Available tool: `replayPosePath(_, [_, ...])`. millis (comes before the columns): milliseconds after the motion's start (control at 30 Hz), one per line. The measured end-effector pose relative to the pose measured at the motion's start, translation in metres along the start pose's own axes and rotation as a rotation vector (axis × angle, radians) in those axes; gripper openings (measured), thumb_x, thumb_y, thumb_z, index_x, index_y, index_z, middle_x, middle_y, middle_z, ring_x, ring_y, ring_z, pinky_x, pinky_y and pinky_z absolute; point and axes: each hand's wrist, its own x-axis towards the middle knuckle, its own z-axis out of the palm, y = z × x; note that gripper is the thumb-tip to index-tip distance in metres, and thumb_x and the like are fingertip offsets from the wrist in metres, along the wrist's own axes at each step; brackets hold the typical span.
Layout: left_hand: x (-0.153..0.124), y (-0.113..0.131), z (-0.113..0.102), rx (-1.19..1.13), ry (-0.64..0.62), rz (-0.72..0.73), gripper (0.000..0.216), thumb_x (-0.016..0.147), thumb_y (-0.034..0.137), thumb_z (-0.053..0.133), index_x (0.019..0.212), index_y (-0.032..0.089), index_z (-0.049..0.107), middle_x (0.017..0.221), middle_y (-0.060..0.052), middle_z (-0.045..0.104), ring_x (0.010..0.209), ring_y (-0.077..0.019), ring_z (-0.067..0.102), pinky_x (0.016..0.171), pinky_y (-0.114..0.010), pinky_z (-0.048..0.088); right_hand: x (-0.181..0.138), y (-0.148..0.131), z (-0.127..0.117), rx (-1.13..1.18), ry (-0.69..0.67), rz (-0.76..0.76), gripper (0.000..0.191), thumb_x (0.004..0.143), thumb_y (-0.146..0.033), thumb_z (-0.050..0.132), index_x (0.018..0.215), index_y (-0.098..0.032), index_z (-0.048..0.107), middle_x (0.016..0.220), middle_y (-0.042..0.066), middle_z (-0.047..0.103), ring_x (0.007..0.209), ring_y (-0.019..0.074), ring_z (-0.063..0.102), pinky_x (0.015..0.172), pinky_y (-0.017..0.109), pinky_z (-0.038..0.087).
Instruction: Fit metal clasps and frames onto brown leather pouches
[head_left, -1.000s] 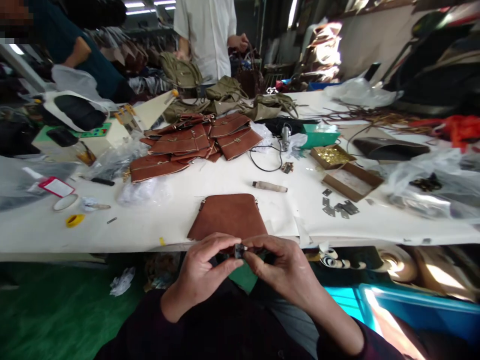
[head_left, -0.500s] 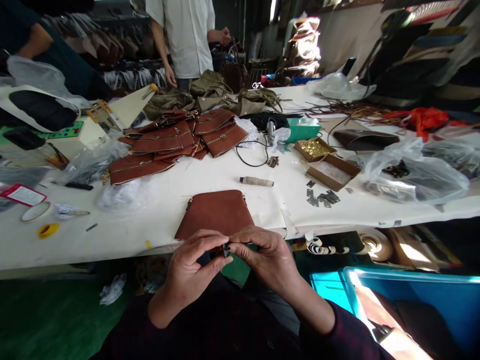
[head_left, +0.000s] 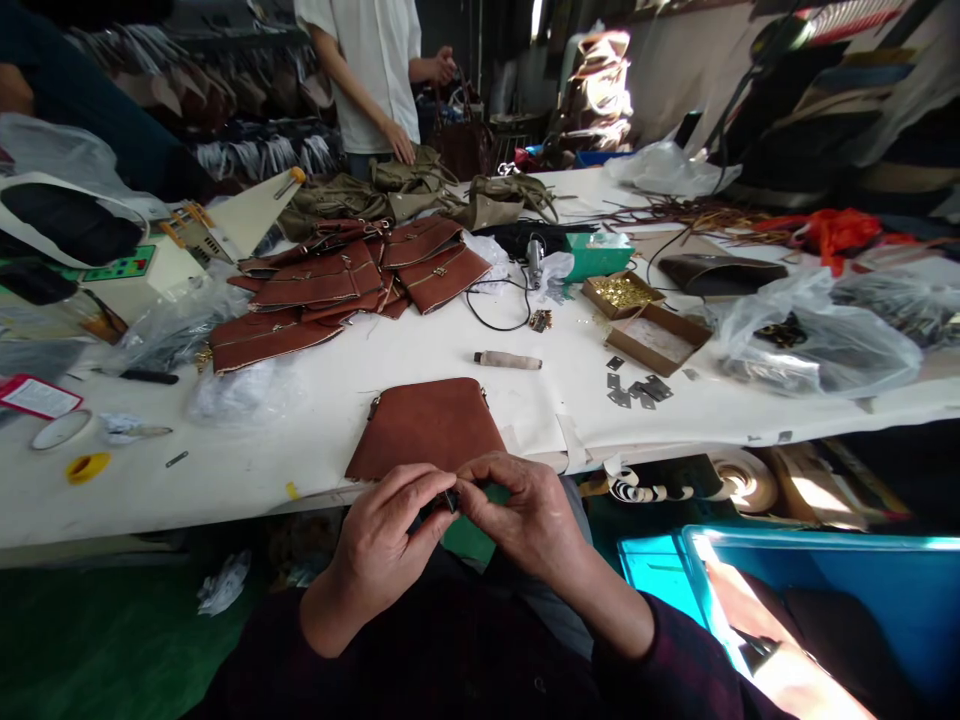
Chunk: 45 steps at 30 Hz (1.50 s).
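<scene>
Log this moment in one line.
left hand: pinching small dark piece | right hand: at same piece | brown bag: on white table, beyond hands

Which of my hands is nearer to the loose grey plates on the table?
Your right. The right hand is nearer you than the loose grey plates and to their left; the left hand is farther left, beyond the right hand.

A small, dark piece (head_left: 451, 499) with a slight sheen — its material and full outline cannot be told, since the grip covers most of it — is pinched in the air between the left hand (head_left: 386, 550) and the right hand (head_left: 529, 510), only a narrow part showing.
</scene>
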Motion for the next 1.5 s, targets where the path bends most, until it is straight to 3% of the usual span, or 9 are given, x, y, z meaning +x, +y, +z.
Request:
replayPosePath(267, [-0.006,0.007,-0.004,0.126,0.071,0.078,0.032,0.096,0.01,0.075,0.126,0.019,0.069,0.108,-0.008,0.082,0.097,-0.0196,0.081,0.096,-0.028,0.065,-0.002,-0.004,0.008,-0.12,0.082,-0.137,0.013,0.097,-0.017,0.068,0.088,-0.02,0.076,0.083,0.003,0.08,0.075,0.0152,0.075,0.071,0.024,0.057])
replayPosePath(467, [-0.003,0.014,0.0,0.078,0.127,0.055,0.037,0.093,0.008,0.078,0.127,0.022,0.069,0.11,-0.007,0.081,0.101,-0.0198,0.08,0.097,-0.03,0.065,-0.005,-0.012,0.01,-0.07,0.17,-0.092,0.017,0.1,-0.015,0.066,0.085,-0.02,0.072,0.08,0.0,0.076,0.07,0.0124,0.072,0.071,0.022,0.057])
replayPosePath(600, [-0.009,0.012,0.009,-0.28,0.13,-0.226,0.044,0.093,0.022,0.083,0.134,0.025,0.068,0.118,-0.007,0.078,0.109,-0.0216,0.077,0.1,-0.033,0.064,-0.004,-0.005,0.0,-0.106,0.112,-0.18,0.012,0.105,-0.017,0.064,0.098,-0.02,0.073,0.09,0.003,0.077,0.08,0.0142,0.073,0.074,0.024,0.058])
replayPosePath(733, [-0.017,0.005,0.013,-0.837,-0.09,-0.649,0.044,0.105,0.047,0.065,0.14,0.02,0.066,0.125,-0.012,0.076,0.11,-0.024,0.075,0.097,-0.035,0.063,-0.005,0.008,-0.005,-0.281,0.095,-0.354,0.01,0.106,-0.017,0.064,0.111,-0.022,0.071,0.098,0.006,0.078,0.085,0.0175,0.073,0.077,0.03,0.058])
replayPosePath(833, [-0.017,0.003,0.017,-1.092,-0.174,-0.779,0.039,0.106,0.048,0.063,0.127,0.018,0.074,0.117,-0.011,0.077,0.106,-0.0244,0.074,0.096,-0.038,0.062,-0.007,0.013,-0.004,-0.341,0.123,-0.42,0.013,0.105,-0.016,0.066,0.115,-0.023,0.07,0.102,0.007,0.079,0.09,0.0187,0.075,0.08,0.032,0.059])
replayPosePath(967, [-0.014,0.008,0.026,-1.307,-0.122,-0.873,0.028,0.099,0.045,0.075,0.111,0.02,0.08,0.108,-0.008,0.078,0.098,-0.0232,0.075,0.086,-0.038,0.066,-0.009,0.01,-0.003,-0.273,0.131,-0.433,0.016,0.104,-0.016,0.067,0.117,-0.023,0.072,0.107,0.007,0.078,0.094,0.0191,0.075,0.082,0.032,0.062])
replayPosePath(1100, [-0.011,0.01,0.029,-1.411,-0.018,-0.885,0.029,0.091,0.042,0.086,0.113,0.023,0.082,0.103,-0.007,0.08,0.089,-0.0204,0.076,0.079,-0.034,0.066,-0.008,0.007,-0.006,-0.118,0.095,-0.362,0.016,0.103,-0.025,0.073,0.12,-0.025,0.076,0.114,0.009,0.077,0.104,0.0217,0.076,0.09,0.035,0.064])
replayPosePath(1300, [-0.009,0.008,0.023,-1.584,-0.11,-0.916,0.028,0.088,0.041,0.088,0.108,0.023,0.083,0.093,-0.004,0.08,0.08,-0.0185,0.078,0.073,-0.031,0.066,-0.002,0.008,-0.01,0.008,0.043,-0.309,0.026,0.097,-0.028,0.082,0.123,-0.025,0.078,0.113,0.008,0.076,0.104,0.0225,0.075,0.091,0.036,0.065])
replayPosePath(1500, [-0.01,0.013,0.024,-1.639,-0.124,-0.925,0.031,0.096,0.041,0.08,0.118,0.018,0.079,0.08,-0.004,0.077,0.071,-0.0162,0.076,0.072,-0.029,0.063,-0.002,0.006,-0.011,-0.192,0.019,-0.371,0.022,0.104,-0.024,0.07,0.125,-0.027,0.076,0.112,0.008,0.074,0.099,0.0213,0.073,0.087,0.035,0.063])
